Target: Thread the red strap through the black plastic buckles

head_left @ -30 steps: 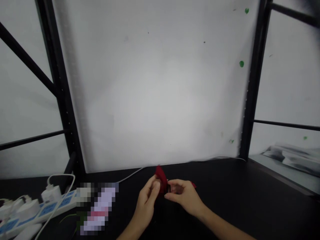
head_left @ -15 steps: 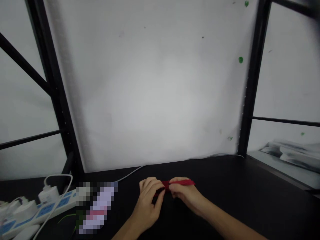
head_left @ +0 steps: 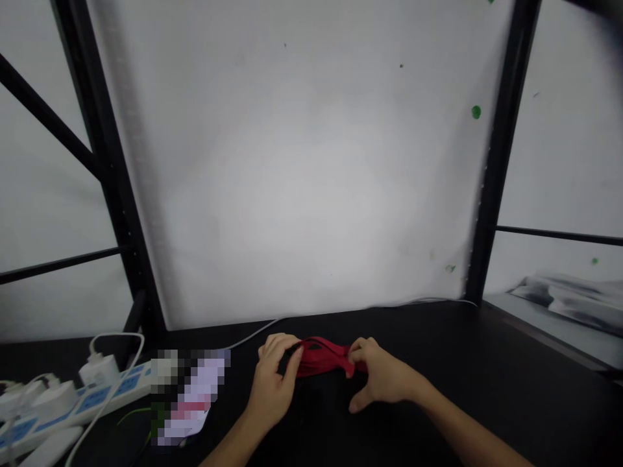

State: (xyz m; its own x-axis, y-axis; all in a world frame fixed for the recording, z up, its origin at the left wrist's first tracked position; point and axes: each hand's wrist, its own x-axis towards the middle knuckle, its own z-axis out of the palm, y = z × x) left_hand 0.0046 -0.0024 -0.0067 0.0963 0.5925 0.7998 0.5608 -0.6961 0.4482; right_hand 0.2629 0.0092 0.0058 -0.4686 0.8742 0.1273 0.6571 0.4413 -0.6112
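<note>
A red cloth piece (head_left: 324,360) with dark edging and a dark gap in its upper left part lies on the black tabletop, spread between my hands. It narrows toward the right, and its exact kind cannot be told. My left hand (head_left: 275,376) pinches its left end between thumb and fingers. At the narrow right end, my right hand (head_left: 382,376) has bent fingers touching or just over the cloth, while its thumb stands well apart below. Part of the cloth's right end is hidden behind those fingers.
On the left is a white power strip (head_left: 139,379) with plugs and cables. Beside it lies a pixelated lilac object (head_left: 207,383). A thin cable (head_left: 257,333) runs along the white back panel. Papers (head_left: 579,299) are stacked at far right, past a black frame post (head_left: 496,168).
The red cloth has gone from a narrow, bunched shape to a wider, looped one. My hands have moved farther apart, and my right thumb and fingers have parted from their pinch.
</note>
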